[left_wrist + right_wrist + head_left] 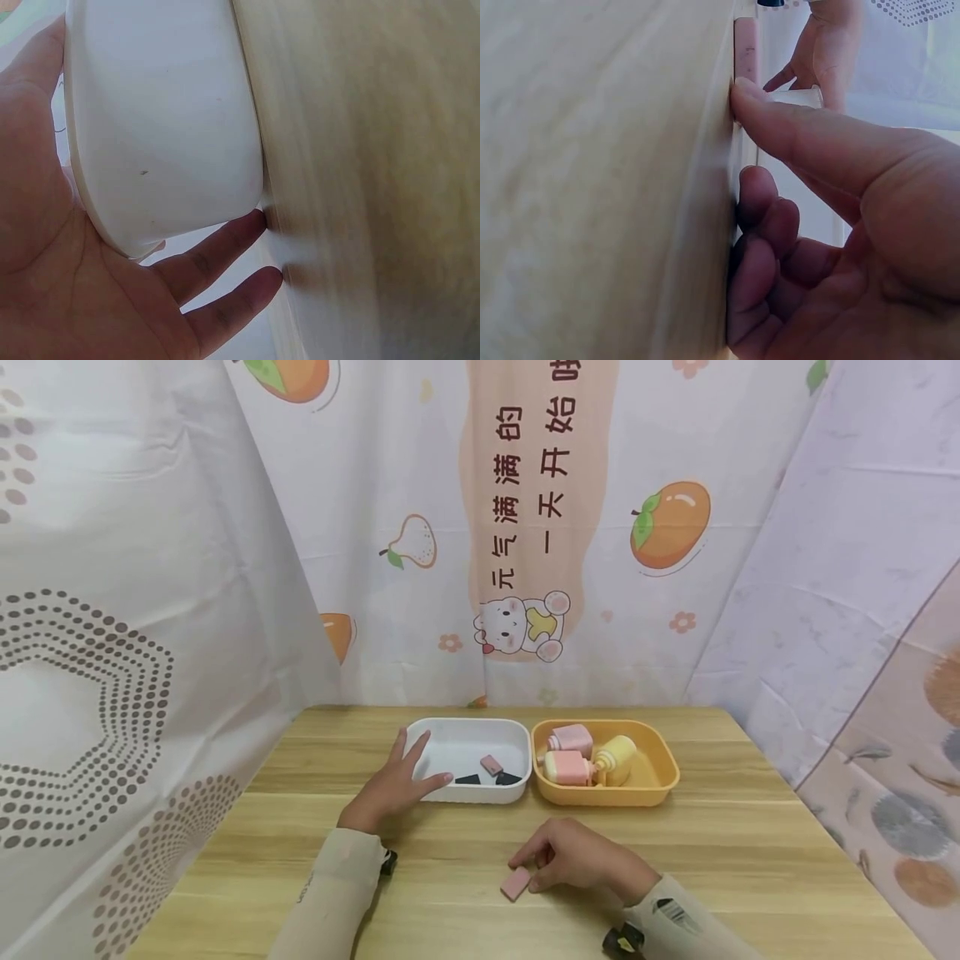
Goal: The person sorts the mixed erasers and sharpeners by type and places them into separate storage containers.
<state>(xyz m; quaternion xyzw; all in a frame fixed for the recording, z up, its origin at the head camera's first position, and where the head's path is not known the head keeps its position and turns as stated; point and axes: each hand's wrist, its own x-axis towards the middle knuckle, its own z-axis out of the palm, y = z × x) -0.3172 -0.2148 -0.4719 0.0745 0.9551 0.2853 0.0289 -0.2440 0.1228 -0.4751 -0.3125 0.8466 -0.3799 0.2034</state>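
Note:
My right hand [573, 856] pinches a small pink eraser [515, 883] between thumb and index finger, low at the tabletop. Seen from the right wrist, the thumb lies against the end of the eraser [747, 49], while the other fingers curl in beside the table surface. My left hand [393, 785] spreads around the left end of a white bin [468, 794], thumb by the front rim. In the left wrist view its relaxed fingers reach under the bin's outer wall [165, 127], fingertips right at the table. Inside the bin lie another pink eraser [491, 765] and black pieces [468, 779].
An orange bin [660, 777] stands against the right side of the white one. It holds pink bottle-shaped items [570, 767] and a yellow one [618, 753]. Both bins sit toward the back of the wooden table [450, 893]. Patterned curtains [420, 635] hang behind and at both sides.

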